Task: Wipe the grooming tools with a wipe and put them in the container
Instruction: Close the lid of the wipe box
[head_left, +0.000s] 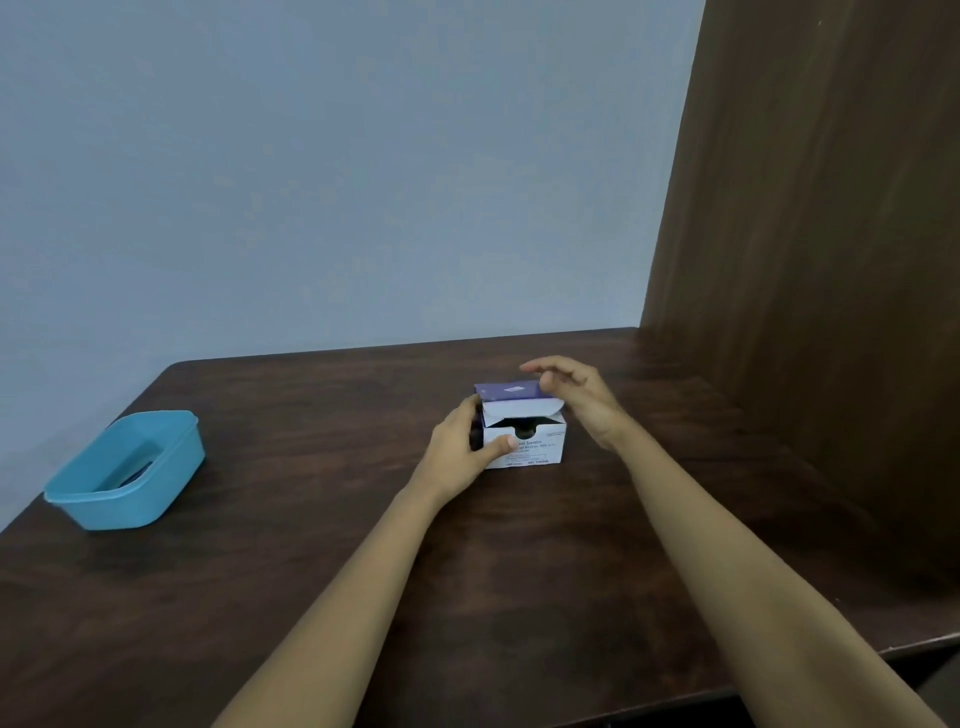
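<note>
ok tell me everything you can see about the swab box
The swab box is small white cardboard with dark print and a purple lid flap, lifted open above a notched front opening. It stands upright on the wooden table. The left hand grips its left side; the right hand touches the flap.

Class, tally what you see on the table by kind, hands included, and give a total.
blue container: 1
swab box: 1
hands: 2 (left hand, right hand)
Total: 4
The dark shape inside the container is too unclear to count.
</note>
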